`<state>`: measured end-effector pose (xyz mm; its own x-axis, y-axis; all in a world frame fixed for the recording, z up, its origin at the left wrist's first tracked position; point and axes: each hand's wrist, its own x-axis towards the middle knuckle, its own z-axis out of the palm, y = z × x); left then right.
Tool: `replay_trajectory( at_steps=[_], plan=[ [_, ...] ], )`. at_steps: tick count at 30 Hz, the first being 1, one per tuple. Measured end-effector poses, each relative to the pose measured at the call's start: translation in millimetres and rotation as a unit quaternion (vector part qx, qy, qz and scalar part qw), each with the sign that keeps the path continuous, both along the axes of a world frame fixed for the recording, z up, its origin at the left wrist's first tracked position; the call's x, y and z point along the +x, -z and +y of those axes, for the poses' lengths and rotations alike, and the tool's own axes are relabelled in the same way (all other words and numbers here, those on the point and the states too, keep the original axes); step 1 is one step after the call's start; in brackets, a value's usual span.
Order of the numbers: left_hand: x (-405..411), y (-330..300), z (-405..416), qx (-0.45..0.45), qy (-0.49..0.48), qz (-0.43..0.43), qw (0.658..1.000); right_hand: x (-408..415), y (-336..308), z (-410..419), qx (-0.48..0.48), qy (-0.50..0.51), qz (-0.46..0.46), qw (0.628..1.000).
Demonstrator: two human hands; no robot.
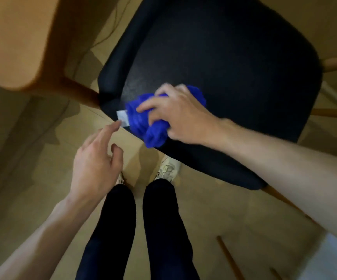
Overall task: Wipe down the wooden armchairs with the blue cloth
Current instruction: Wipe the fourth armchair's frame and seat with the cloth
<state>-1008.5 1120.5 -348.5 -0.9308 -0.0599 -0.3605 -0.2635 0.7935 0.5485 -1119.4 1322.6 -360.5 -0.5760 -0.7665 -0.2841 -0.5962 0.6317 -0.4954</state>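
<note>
Right hand (180, 114) has the blue cloth (143, 120) bunched up under it, fingers curled over the wad and pressing it onto the black seat (224, 57) of the armchair, near the front left corner. So that grip is wrapped on the cloth, not just resting there. A small white tag (122, 116) sticks out of the cloth's left side, right at the seat edge.

Left hand (95, 164) hangs in the air just off that same corner, fingers loose and spread, holding nothing. One fingertip looks close to the tag, but with the blur I can't tell if it touches.

Handling-wise, the cloth looks soft, fluffy and light, so it squashes to whatever shape you ball it into. My guess is a palm-over-the-wad hold like this one works best; pinch it by an edge and it will just flop and drag. The seat looks like a slightly textured padded surface, so the cloth should glide without snagging.

The wooden legs (78, 91) poke out under the seat, and those plus any wooden frame parts look like they still need doing. Another wooden piece (12, 47) sits top left, maybe a tabletop or a second chair, too blurry to tell.
</note>
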Motion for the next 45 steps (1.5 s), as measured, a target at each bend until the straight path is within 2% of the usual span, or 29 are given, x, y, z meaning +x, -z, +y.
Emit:
replay_trajectory(
  at_steps=[2, 4, 7, 9, 10, 12, 13, 15, 17, 20, 21, 22, 25, 27, 29, 30, 32, 34, 37, 41, 43, 45],
  plan=[
    [-8.8, -5.0, 2.1, 0.003, 0.018, -0.001, 1.000, 31.4, -4.5, 44.4, 0.022, 0.003, -0.050, 0.998],
    [-20.8, -7.7, 9.4, 0.010, 0.036, 0.002, 0.999, 58.0, -12.3, 86.9, 0.089, -0.037, -0.104, 0.990],
    [-39.7, -8.8, 25.3, 0.025, 0.063, 0.017, 0.998, 68.8, -23.6, 126.8, 0.181, -0.106, -0.188, 0.960],
    [-51.4, -8.1, 37.2, 0.043, 0.073, 0.025, 0.996, 55.7, -29.3, 133.5, 0.177, -0.122, -0.225, 0.951],
    [-56.6, -7.5, 42.0, 0.051, 0.072, 0.027, 0.996, 44.1, -29.6, 131.5, 0.150, -0.101, -0.216, 0.960],
    [-65.1, -7.6, 47.3, 0.055, 0.058, 0.028, 0.996, 8.7, -26.4, 114.2, 0.049, 0.013, -0.150, 0.987],
    [-68.8, -8.1, 48.3, 0.053, 0.051, 0.030, 0.997, -16.0, -23.9, 102.2, -0.006, 0.092, -0.111, 0.990],
    [-74.3, -10.2, 46.5, 0.052, 0.037, 0.035, 0.997, -73.3, -16.1, 77.2, -0.083, 0.252, -0.024, 0.964],
    [-77.9, -12.9, 42.5, 0.050, 0.025, 0.032, 0.998, -127.2, -7.6, 53.7, -0.064, 0.358, 0.037, 0.931],
    [-78.6, -16.2, 37.8, 0.043, 0.002, 0.029, 0.999, -159.6, 9.9, 25.1, 0.038, 0.460, 0.055, 0.885],
    [-79.8, -16.5, 37.5, 0.045, -0.004, 0.029, 0.999, -150.8, 13.8, 18.3, 0.051, 0.467, 0.063, 0.881],
    [-81.5, -15.9, 38.3, 0.047, -0.007, 0.029, 0.998, -132.0, 16.7, 13.5, 0.045, 0.446, 0.070, 0.891],
    [-86.4, -10.9, 41.9, 0.060, -0.013, 0.023, 0.998, -40.7, 15.7, -0.2, -0.021, 0.335, 0.033, 0.941],
    [-87.7, -6.2, 49.1, 0.077, -0.030, 0.021, 0.996, 16.6, 10.8, -0.3, -0.050, 0.303, -0.030, 0.951],
    [-86.4, -3.6, 55.9, 0.075, -0.060, 0.012, 0.995, 42.9, 8.2, 7.9, -0.083, 0.295, -0.131, 0.943],
    [-85.0, -3.5, 58.7, 0.080, -0.073, 0.003, 0.994, 43.9, 5.7, 15.3, -0.102, 0.302, -0.191, 0.928],
    [-81.2, -6.5, 63.0, 0.113, -0.083, -0.026, 0.990, 35.0, -6.5, 32.0, -0.136, 0.346, -0.311, 0.875],
    [-79.6, -15.7, 65.7, 0.149, -0.074, -0.064, 0.984, 25.3, -20.1, 47.9, -0.165, 0.404, -0.369, 0.820],
    [-78.2, -37.6, 67.3, 0.226, -0.050, -0.110, 0.966, 21.4, -49.2, 58.2, -0.207, 0.460, -0.392, 0.770],
    [-76.9, -69.2, 63.2, 0.353, -0.047, -0.170, 0.919, 31.1, -97.1, 51.0, -0.287, 0.504, -0.378, 0.721],
    [-79.1, -88.2, 57.8, 0.386, -0.023, -0.183, 0.904, 36.6, -120.6, 43.3, -0.347, 0.536, -0.379, 0.669],
    [-80.0, -109.1, 47.9, 0.410, -0.013, -0.196, 0.891, 43.0, -148.4, 33.5, -0.410, 0.551, -0.411, 0.599]
  ],
)
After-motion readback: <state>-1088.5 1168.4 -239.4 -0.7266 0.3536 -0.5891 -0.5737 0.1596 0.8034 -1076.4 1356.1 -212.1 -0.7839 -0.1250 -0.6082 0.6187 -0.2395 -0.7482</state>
